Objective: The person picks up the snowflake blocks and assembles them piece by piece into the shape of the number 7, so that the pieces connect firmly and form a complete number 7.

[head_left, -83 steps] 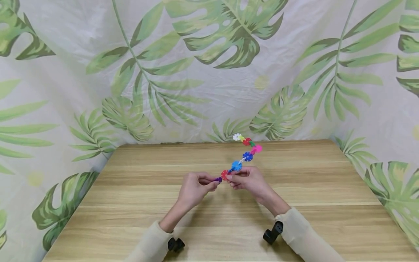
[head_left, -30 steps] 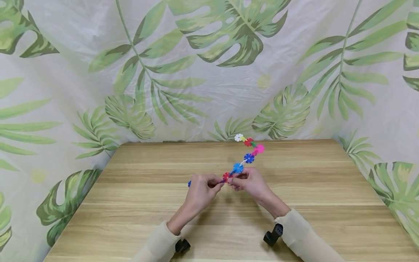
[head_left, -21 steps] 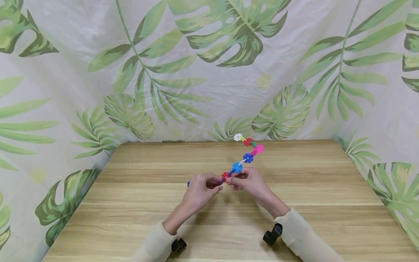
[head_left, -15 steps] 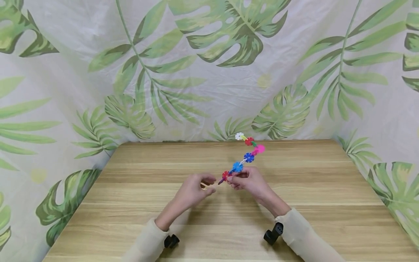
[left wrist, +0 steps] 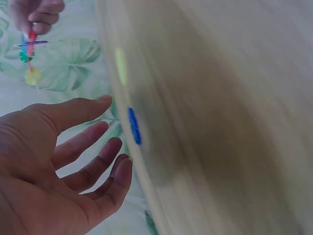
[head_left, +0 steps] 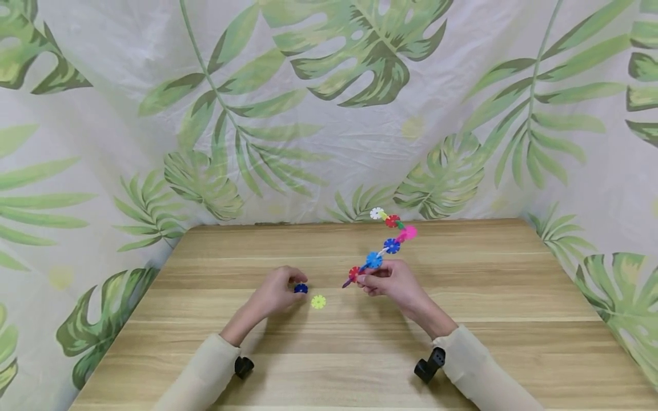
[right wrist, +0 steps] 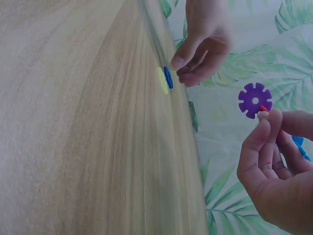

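Note:
A chain of notched plastic snowflake discs (head_left: 374, 260) in several colours rises from my right hand (head_left: 394, 285), which pinches it by the red disc (head_left: 354, 274). A purple disc (right wrist: 255, 100) sits slotted at the chain's lower end, seen face-on in the right wrist view. Farther left, my left hand (head_left: 277, 292) hovers with thumb and fingers spread around a loose dark blue disc (head_left: 301, 289). The left wrist view shows a gap between those fingertips and the blue disc (left wrist: 134, 126). Just right of it, a yellow disc (head_left: 319, 302) lies flat on the table.
The wooden table (head_left: 329, 365) reaches back to a leaf-patterned cloth (head_left: 329, 148). Each sleeve cuff carries a small black camera, the right one (head_left: 429, 365) nearer the middle of the head view.
My left hand was pinching the purple disc at the chain's end. It has let go and moved left to the blue disc, uncovering the yellow one. My right hand has barely moved.

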`<control>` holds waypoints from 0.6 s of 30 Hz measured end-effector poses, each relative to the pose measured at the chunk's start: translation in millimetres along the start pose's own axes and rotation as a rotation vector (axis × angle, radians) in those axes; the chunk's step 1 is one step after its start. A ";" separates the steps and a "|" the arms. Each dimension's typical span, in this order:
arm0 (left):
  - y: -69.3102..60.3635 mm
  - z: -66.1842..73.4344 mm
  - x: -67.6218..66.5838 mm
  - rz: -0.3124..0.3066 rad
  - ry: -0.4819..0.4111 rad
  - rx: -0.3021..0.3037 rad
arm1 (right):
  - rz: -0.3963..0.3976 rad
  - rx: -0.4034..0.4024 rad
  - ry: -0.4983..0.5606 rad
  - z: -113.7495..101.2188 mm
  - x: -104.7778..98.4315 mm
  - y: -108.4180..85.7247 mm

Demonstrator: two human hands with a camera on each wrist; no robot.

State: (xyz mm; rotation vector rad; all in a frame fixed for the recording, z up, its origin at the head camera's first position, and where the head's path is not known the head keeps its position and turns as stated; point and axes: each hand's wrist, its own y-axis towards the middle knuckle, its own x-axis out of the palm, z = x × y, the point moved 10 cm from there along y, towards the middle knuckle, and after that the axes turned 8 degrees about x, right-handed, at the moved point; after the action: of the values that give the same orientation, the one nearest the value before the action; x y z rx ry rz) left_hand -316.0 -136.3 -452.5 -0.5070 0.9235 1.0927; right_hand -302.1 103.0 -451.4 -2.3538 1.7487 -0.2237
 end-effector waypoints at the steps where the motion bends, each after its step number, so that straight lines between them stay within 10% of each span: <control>1: 0.9 -2.3 0.9 -0.007 0.005 0.001 | 0.000 0.001 0.002 -0.3 -0.2 -0.1; 18: 8.4 -26.8 5.4 -0.092 -0.074 0.029 | -0.012 0.003 -0.025 -0.6 3.0 -0.4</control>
State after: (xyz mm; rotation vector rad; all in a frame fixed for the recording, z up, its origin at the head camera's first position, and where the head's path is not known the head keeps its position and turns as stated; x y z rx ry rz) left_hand -333.0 -150.2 -470.9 -0.4777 0.8418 1.0074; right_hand -301.0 100.3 -450.7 -2.3557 1.7221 -0.1981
